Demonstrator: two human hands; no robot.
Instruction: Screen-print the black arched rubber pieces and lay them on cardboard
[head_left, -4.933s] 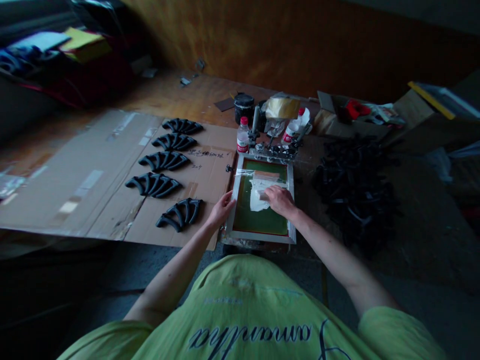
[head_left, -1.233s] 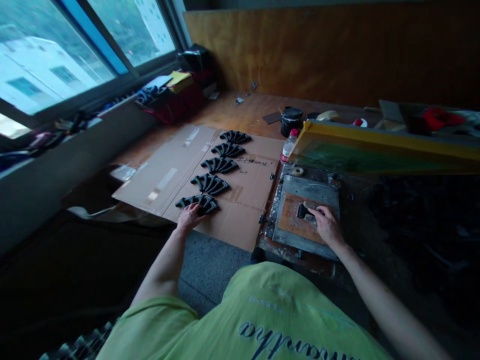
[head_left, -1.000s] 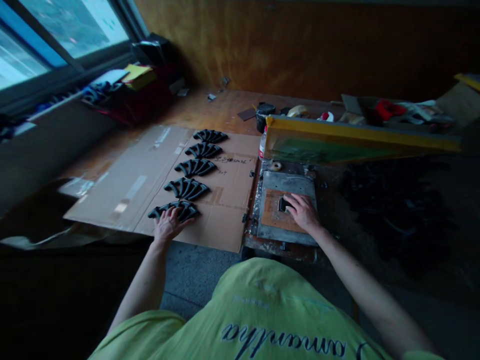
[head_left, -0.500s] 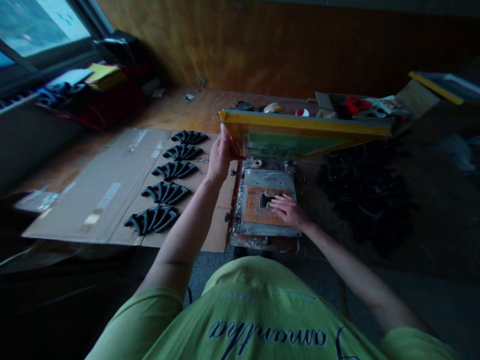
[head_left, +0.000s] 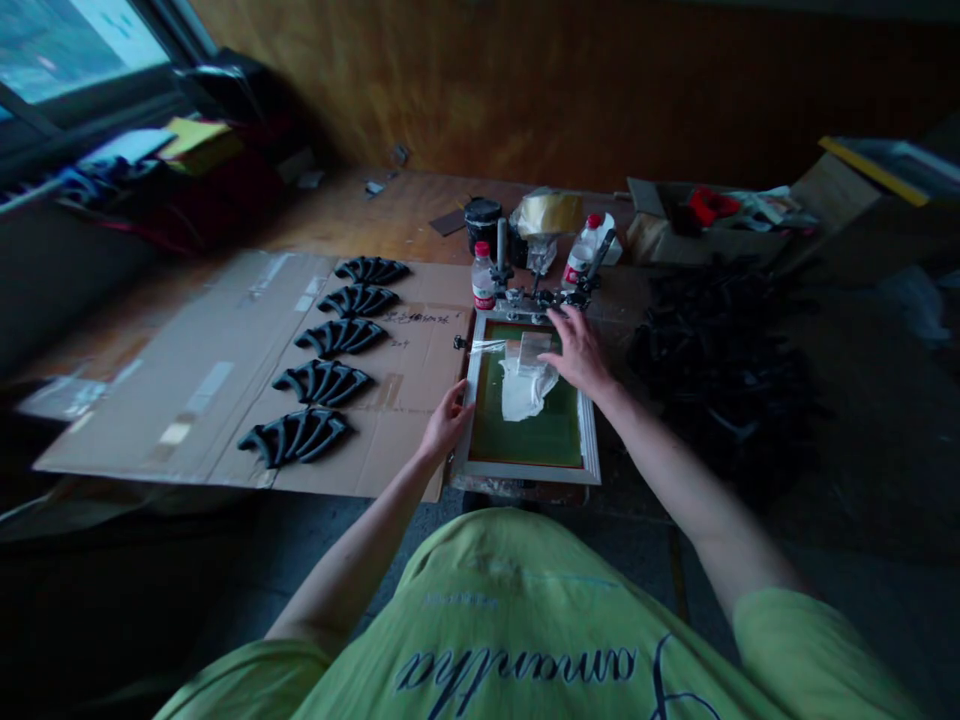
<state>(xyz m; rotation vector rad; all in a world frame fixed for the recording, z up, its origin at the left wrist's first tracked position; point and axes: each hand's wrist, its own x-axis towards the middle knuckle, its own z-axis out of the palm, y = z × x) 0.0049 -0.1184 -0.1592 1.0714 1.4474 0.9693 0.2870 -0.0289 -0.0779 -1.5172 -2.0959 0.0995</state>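
Note:
A silk-screen frame (head_left: pixel 589 440) with green mesh lies flat in front of me. White ink (head_left: pixel 521 398) is spread over the middle of its mesh. At the far end of the ink sits a pale, translucent scraper (head_left: pixel 534 350). My left hand (head_left: pixel 448 422) grips the frame's left edge, fingers closed on the rim. Above the frame's far right part is my right hand (head_left: pixel 579 352), fingers apart, with its thumb close beside the scraper. Whether it touches the scraper I cannot tell. The board and small black part beneath the screen are hidden.
Black curved parts (head_left: pixel 298 437) lie in fanned groups on a cardboard sheet (head_left: pixel 187 390) at the left. A dark heap of parts (head_left: pixel 727 380) is at the right. Behind the frame stand metal clamps (head_left: pixel 536 300), red-capped bottles (head_left: pixel 483 278) and a black tub (head_left: pixel 481 222).
The raised screen has come down flat over the board and black part. My left hand moved down and nearer with it; my right hand left the part and moved up above the screen.

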